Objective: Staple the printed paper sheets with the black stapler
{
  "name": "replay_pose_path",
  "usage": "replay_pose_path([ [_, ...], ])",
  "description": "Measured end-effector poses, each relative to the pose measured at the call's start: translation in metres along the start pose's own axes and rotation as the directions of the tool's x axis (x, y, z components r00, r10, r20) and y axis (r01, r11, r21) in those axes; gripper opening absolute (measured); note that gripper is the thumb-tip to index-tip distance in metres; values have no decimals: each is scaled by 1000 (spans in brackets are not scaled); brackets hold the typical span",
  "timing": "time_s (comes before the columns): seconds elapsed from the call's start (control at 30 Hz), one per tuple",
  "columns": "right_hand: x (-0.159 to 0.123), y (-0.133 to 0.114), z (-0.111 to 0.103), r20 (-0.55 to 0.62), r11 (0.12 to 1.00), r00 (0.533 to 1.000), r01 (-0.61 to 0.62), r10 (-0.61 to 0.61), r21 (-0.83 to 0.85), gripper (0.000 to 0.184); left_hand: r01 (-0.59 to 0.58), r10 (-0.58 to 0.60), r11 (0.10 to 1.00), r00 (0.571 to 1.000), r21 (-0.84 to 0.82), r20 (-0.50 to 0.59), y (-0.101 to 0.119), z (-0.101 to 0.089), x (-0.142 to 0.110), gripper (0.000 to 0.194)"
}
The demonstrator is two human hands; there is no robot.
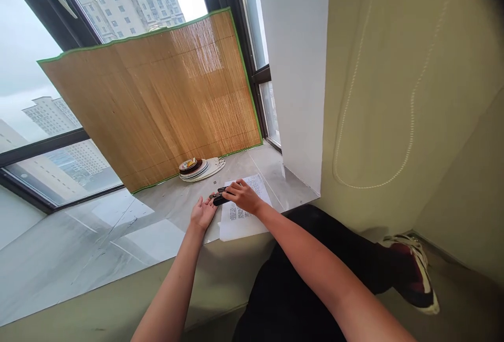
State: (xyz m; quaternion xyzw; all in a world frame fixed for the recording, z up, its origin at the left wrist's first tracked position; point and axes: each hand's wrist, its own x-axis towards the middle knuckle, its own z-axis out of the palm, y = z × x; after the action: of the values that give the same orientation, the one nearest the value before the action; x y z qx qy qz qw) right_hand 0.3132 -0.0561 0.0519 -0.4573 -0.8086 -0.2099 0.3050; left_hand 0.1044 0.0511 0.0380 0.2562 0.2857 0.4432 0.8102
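My right hand [242,196] is closed around a black stapler-like tool [221,200] with a silvery part at its front end. It holds the tool over printed paper sheets [240,224] on the window sill. My left hand [202,213] lies palm up at the left edge of the sheets. Its thumb stands apart from its fingers, and the fingertips are at the tool's front end, seeming to touch it. A small dark item [214,181] lies just beyond the tool, too small to name.
Stacked plates and a small bowl [192,168] stand on the grey sill [157,216] behind my hands. A bamboo mat [157,100] with green edging leans against the window. At right are a white wall corner [301,79] and a hanging bead chain [346,100].
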Motion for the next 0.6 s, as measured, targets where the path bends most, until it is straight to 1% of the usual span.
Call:
replay_pose_path([
  [0.07, 1, -3, 1, 9, 996, 997, 78, -77, -40, 36, 31, -31, 1000, 999, -7, 13, 1, 0, -2, 55],
  [0.17, 2, -4, 2, 14, 986, 989, 149, -148, -71, 37, 43, -43, 999, 999, 16, 20, 3, -1, 0, 54],
  [0.27, 2, -2, 2, 16, 984, 987, 160, -159, -78, 36, 12, -12, 1000, 1000, 27, 2, 2, -4, 4, 52],
  [0.33, 1, 0, 0, 9, 990, 993, 120, -120, -74, 37, -28, 30, 999, 999, 44, -33, 0, -4, 7, 52],
  [0.4, -1, 2, -1, -27, 999, 999, 23, -24, -40, 37, -66, 70, 995, 995, 69, -66, -2, -4, 8, 52],
  [0.43, -1, 3, -2, -53, 999, 997, -49, 48, -3, 36, -79, 85, 993, 994, 82, -74, -3, -3, 8, 52],
  [0.47, -2, 4, -3, -83, 989, 986, -141, 145, 47, 34, -90, 97, 991, 992, 97, -76, -4, -2, 8, 51],
  [0.5, -2, 6, -3, -108, 961, 958, -253, 265, 111, 31, -103, 112, 988, 991, 113, -76, -4, -2, 7, 49],
  [0.53, -2, 7, -4, -117, 910, 911, -372, 396, 182, 29, -117, 128, 984, 989, 132, -72, -5, -1, 5, 46],
  [0.57, -1, 9, -3, -108, 834, 843, -488, 527, 256, 29, -134, 146, 978, 987, 157, -66, -6, 0, 4, 41],
  [0.6, -1, 10, -3, -74, 741, 764, -590, 641, 322, 32, -153, 166, 971, 984, 185, -59, -7, 1, 2, 36],
])
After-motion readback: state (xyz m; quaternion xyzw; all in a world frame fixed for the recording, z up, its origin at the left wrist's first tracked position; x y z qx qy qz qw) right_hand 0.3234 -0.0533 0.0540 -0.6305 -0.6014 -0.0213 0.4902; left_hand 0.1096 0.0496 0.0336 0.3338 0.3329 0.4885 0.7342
